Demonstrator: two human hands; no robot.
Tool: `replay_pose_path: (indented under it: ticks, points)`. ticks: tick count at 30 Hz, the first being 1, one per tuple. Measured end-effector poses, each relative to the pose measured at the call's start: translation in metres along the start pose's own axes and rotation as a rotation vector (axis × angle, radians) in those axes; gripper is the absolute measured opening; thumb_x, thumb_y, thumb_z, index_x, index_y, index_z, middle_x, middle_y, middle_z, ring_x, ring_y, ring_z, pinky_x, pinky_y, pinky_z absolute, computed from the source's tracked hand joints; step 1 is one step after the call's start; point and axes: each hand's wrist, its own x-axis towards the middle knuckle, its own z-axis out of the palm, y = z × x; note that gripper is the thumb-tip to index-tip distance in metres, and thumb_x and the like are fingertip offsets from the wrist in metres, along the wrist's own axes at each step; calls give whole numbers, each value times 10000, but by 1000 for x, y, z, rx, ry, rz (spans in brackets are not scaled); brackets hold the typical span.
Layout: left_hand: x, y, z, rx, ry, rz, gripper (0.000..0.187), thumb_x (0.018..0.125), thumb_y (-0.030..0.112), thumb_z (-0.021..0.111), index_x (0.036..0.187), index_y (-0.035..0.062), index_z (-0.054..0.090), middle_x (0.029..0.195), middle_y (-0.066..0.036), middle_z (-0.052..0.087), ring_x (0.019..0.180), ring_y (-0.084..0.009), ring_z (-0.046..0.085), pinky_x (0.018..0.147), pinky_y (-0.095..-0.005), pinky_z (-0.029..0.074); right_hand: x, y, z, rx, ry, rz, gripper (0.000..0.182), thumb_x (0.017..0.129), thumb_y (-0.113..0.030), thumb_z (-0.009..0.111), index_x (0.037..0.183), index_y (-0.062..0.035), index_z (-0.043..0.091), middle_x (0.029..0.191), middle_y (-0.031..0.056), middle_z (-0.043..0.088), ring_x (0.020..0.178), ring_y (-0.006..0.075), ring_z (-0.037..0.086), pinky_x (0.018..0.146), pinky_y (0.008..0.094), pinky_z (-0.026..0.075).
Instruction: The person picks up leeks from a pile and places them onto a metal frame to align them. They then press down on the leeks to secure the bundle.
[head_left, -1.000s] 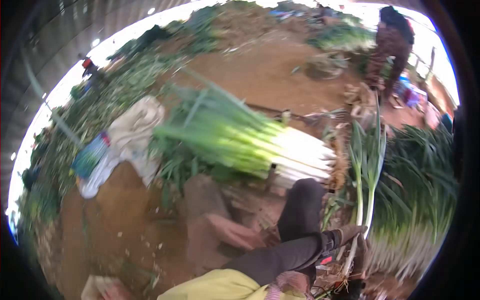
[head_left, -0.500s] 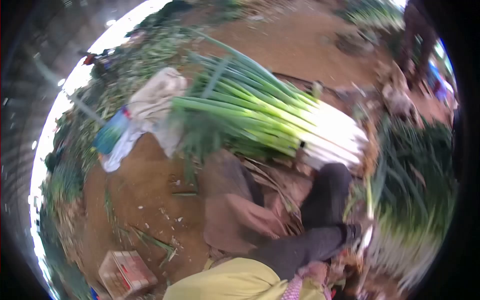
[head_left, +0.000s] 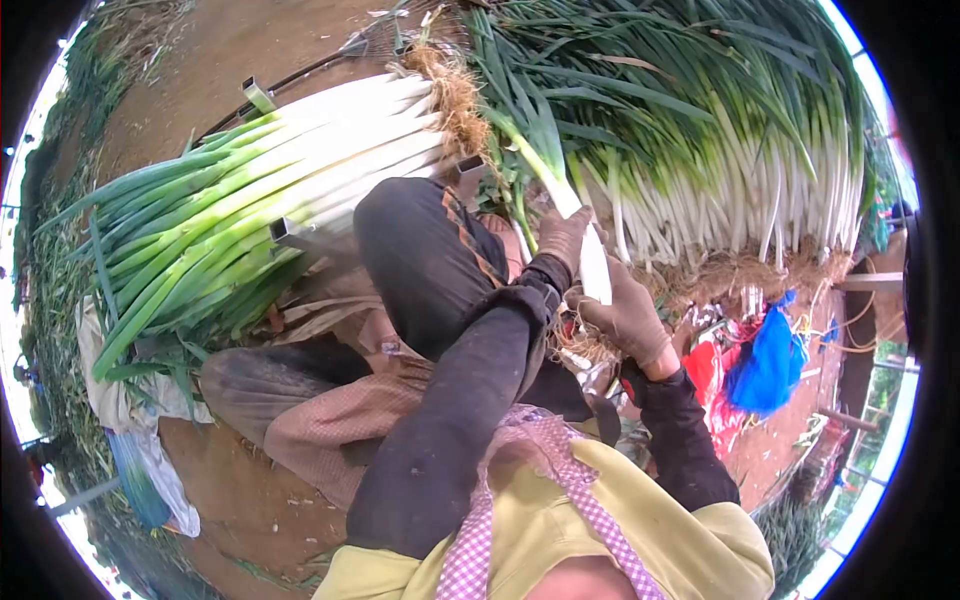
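A single long green onion (head_left: 594, 268) slants down between my gloved hands, its green leaves reaching up over the pile. My left hand (head_left: 562, 240) is closed around its white stalk. Just below, my right hand (head_left: 622, 312) grips the lower white end, the fingers partly hidden behind it. Brown trimmed roots (head_left: 578, 345) lie under my right hand. To the left, a big bundle of green onions (head_left: 330, 140) rests with its white ends and roots towards me. A large pile of green onions (head_left: 690, 170) lies ahead on the right.
Metal posts (head_left: 285, 231) stand against the bundle. My bent knee (head_left: 405, 240) is close beside it. At right lie a blue plastic bag (head_left: 768, 365) and a red bag (head_left: 705, 372). A pale cloth sack (head_left: 95, 335) is at far left, on bare soil (head_left: 230, 470).
The view has swung right, from the bundle and the ground at left to the onion pile at right. Both hands now show clearly, holding one green onion.
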Motion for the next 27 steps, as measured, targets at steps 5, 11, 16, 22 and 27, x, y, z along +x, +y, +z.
replay_pose_path:
  ticks: [5, 11, 16, 22, 27]
  points:
    - [24, -17, -1, 12, -112, 64, 205, 969, 160, 660, 1002, -41, 645, 805, -118, 674, 647, -233, 669, 559, -355, 566, -9, 21, -8, 413, -30, -18, 719, 825, -184, 706, 1454, 26, 427, 1216, 153, 637, 1125, 193, 596, 973, 354, 477]
    - [-2, 14, 15, -312, -209, 61, 243, 969, 115, 614, 1145, -41, 555, 941, -177, 673, 797, -315, 719, 657, -450, 645, -80, 21, -6, 345, 14, 38, 857, 856, -219, 750, 1545, -1, 288, 1360, 166, 560, 1219, 225, 557, 1029, 355, 453]
    - [-5, 19, 14, -373, -414, 59, 399, 984, 114, 608, 1348, 74, 452, 1175, -194, 620, 1073, -340, 665, 857, -524, 616, -96, 52, 8, 530, 8, 106, 848, 853, -174, 719, 1559, -25, 273, 1317, 138, 564, 1109, 208, 579, 975, 340, 476]
    - [0, 15, 12, -405, -401, 31, 381, 990, 135, 611, 1339, 73, 473, 1158, -172, 636, 1054, -335, 674, 851, -492, 614, -112, 86, 18, 522, -60, 126, 840, 831, -164, 725, 1543, -34, 299, 1217, 87, 546, 1026, 173, 547, 908, 319, 476]
    - [-4, 14, 17, -63, -238, 96, 261, 961, 159, 650, 1171, 20, 584, 909, -122, 688, 749, -240, 696, 627, -375, 605, -114, 94, 17, 427, -70, 150, 839, 828, -211, 739, 1531, -36, 316, 1225, 156, 609, 1067, 245, 611, 912, 371, 490]
